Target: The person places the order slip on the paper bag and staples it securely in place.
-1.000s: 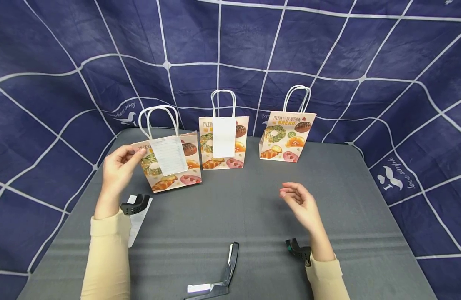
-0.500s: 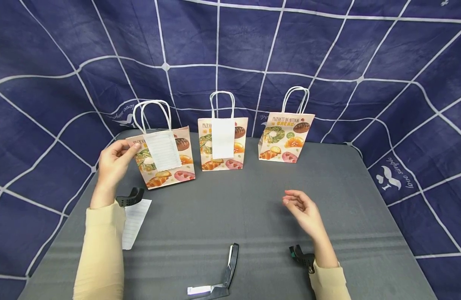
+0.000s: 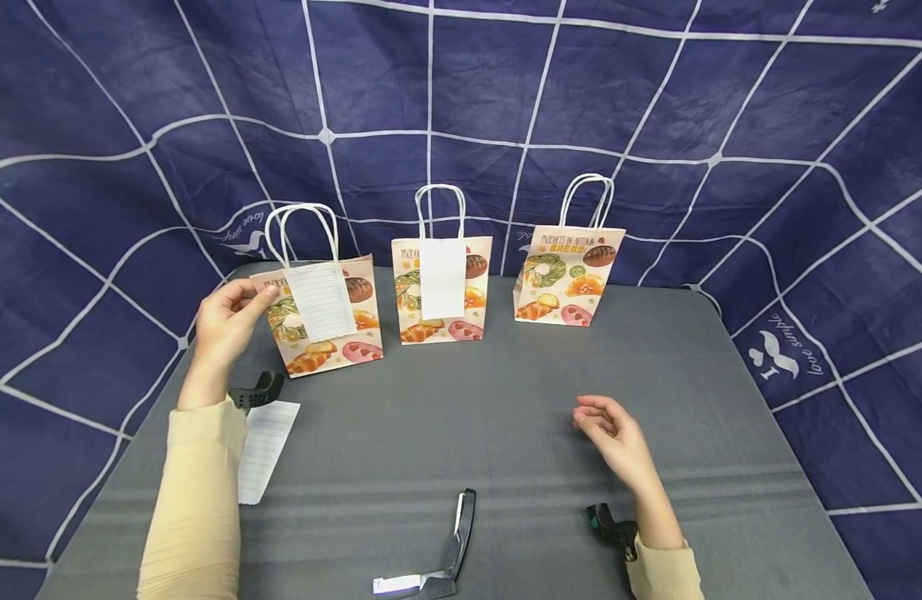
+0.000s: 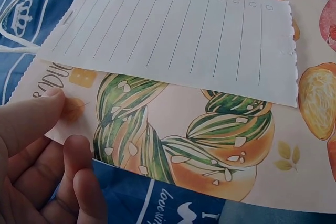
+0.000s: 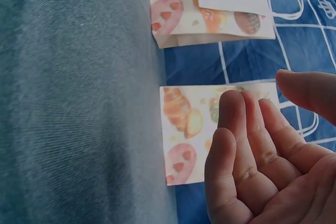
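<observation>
My left hand [image 3: 227,325] pinches the upper left edge of a paper gift bag [image 3: 333,357] printed with breads, its thumb lying on the printed front in the left wrist view. A lined paper slip [image 4: 173,40] hangs on that bag's front below the white rope handles; a staple-like mark shows near its top edge. The bag stands upright, slightly turned. My right hand [image 3: 617,437] hovers over the grey table with fingers loosely curled and nothing in them. In the right wrist view the same hand [image 5: 262,166] appears in front of the right-hand bag.
A middle bag [image 3: 410,292] bears a blank white slip [image 3: 443,279]; the right bag [image 3: 569,275] has no slip on its front. A loose lined slip [image 3: 266,450] lies near my left forearm. An unfolded black stapler [image 3: 453,554] lies at the front. Blue grid cloth [image 3: 491,92] surrounds the table.
The left bag has shifted back and a little left with my left hand, and stands straighter. My right hand has drawn slightly toward the front right.
</observation>
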Demonstrator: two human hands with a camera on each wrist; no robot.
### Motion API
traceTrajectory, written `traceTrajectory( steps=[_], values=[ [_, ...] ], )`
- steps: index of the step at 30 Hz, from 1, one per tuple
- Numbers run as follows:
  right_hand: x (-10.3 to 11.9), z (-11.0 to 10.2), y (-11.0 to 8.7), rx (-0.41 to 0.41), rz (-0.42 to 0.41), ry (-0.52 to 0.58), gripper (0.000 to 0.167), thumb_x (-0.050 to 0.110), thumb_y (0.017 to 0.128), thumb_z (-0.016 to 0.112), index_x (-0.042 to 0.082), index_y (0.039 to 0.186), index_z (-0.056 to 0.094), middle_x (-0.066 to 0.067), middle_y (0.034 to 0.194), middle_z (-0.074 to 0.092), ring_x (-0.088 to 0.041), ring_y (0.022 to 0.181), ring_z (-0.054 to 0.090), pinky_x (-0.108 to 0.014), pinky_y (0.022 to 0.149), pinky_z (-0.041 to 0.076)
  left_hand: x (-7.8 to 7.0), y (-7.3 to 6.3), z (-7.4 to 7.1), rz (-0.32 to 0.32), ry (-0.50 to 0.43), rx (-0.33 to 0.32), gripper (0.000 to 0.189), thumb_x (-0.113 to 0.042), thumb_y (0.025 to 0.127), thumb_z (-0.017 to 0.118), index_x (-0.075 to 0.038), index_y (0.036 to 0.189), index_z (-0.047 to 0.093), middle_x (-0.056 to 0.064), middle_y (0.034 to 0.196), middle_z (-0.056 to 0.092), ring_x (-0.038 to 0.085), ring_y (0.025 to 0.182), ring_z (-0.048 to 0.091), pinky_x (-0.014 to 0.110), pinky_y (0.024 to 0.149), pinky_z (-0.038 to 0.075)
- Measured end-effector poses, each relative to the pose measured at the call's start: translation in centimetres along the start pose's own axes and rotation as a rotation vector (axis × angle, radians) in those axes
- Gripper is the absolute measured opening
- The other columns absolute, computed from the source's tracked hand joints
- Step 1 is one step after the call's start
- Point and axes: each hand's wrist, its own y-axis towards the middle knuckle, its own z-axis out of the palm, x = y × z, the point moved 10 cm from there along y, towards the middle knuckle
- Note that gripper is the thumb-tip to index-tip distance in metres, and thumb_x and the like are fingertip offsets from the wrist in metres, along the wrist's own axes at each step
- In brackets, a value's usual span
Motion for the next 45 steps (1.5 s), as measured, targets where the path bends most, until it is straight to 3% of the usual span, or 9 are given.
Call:
traceTrajectory(
  steps=[9,18,22,28,32,37,42,45],
  values=[
    [-1.6,-0.4,-0.9,-0.006,0.056,-0.023,0.030,0.008,0.093,0.059,-0.012,0.115,0.053,-0.027,0.096,0.063,-0.006,0.082,0.063,-0.018,0.073,0.050,0.8,0.3,0.1,-0.009,0.003,-0.010,0.017,-0.003,0.086,0.066,0.011,0.085,0.055,-0.013,0.067,0.054,0.000,0.059,0.046,0.015,0.053,0.035],
    [-2.7,-0.7,-1.5,-0.016,0.110,-0.013,0.031,0.009,0.093,0.059,-0.010,0.117,0.054,-0.026,0.098,0.063,-0.013,0.083,0.065,-0.019,0.074,0.049,2.0,0.5,0.2,-0.024,-0.095,-0.022,0.008,-0.001,0.085,0.066,0.003,0.081,0.060,-0.011,0.067,0.058,0.002,0.057,0.050,0.014,0.053,0.037],
    [-2.7,-0.6,-1.6,-0.007,0.106,-0.011,0.030,0.008,0.093,0.058,-0.010,0.117,0.054,-0.026,0.099,0.063,-0.011,0.083,0.064,-0.018,0.074,0.049,3.5,0.7,-0.1,-0.074,-0.055,-0.043,0.014,-0.006,0.084,0.070,0.000,0.095,0.066,-0.014,0.069,0.059,0.002,0.056,0.052,0.016,0.050,0.035],
    [-2.1,-0.5,-1.3,0.004,0.071,-0.006,0.029,0.005,0.093,0.057,-0.011,0.117,0.053,-0.026,0.098,0.063,-0.011,0.082,0.064,-0.024,0.073,0.051,5.9,0.9,-0.7,-0.109,0.002,-0.064,0.044,-0.011,0.081,0.074,-0.008,0.123,0.060,-0.014,0.098,0.060,-0.003,0.059,0.053,0.014,0.049,0.034],
    [-1.8,-0.8,-0.8,-0.001,0.056,-0.013,0.028,0.002,0.093,0.057,-0.011,0.117,0.053,-0.021,0.096,0.064,-0.011,0.081,0.064,-0.024,0.072,0.052,6.1,0.3,-1.3,-0.092,0.018,-0.083,0.050,-0.007,0.080,0.074,-0.007,0.126,0.056,-0.007,0.112,0.061,-0.003,0.066,0.055,0.012,0.053,0.038],
    [-1.1,-1.3,-0.1,-0.004,0.042,-0.032,0.027,-0.002,0.092,0.056,-0.012,0.117,0.053,-0.012,0.094,0.065,-0.007,0.080,0.063,-0.023,0.071,0.051,5.6,-1.4,-1.8,-0.088,0.062,-0.068,0.048,-0.005,0.080,0.073,-0.003,0.125,0.057,0.001,0.113,0.063,0.000,0.079,0.056,0.012,0.066,0.041],
    [-0.6,-1.7,1.0,-0.009,0.007,-0.035,0.028,0.001,0.093,0.057,-0.013,0.117,0.052,-0.019,0.095,0.064,-0.004,0.081,0.063,-0.019,0.072,0.050,5.9,-3.2,-2.2,-0.074,0.163,-0.014,0.049,-0.012,0.081,0.074,-0.002,0.126,0.056,0.010,0.122,0.060,0.000,0.097,0.054,0.014,0.079,0.041],
    [-0.8,-2.0,1.7,-0.018,-0.011,-0.046,0.032,0.006,0.092,0.060,-0.011,0.118,0.051,-0.023,0.099,0.063,-0.001,0.084,0.061,-0.015,0.074,0.048,6.7,-4.3,-2.5,-0.078,0.256,0.033,0.059,-0.022,0.080,0.076,-0.008,0.132,0.053,0.009,0.131,0.055,0.011,0.113,0.051,0.023,0.092,0.039]
  ],
)
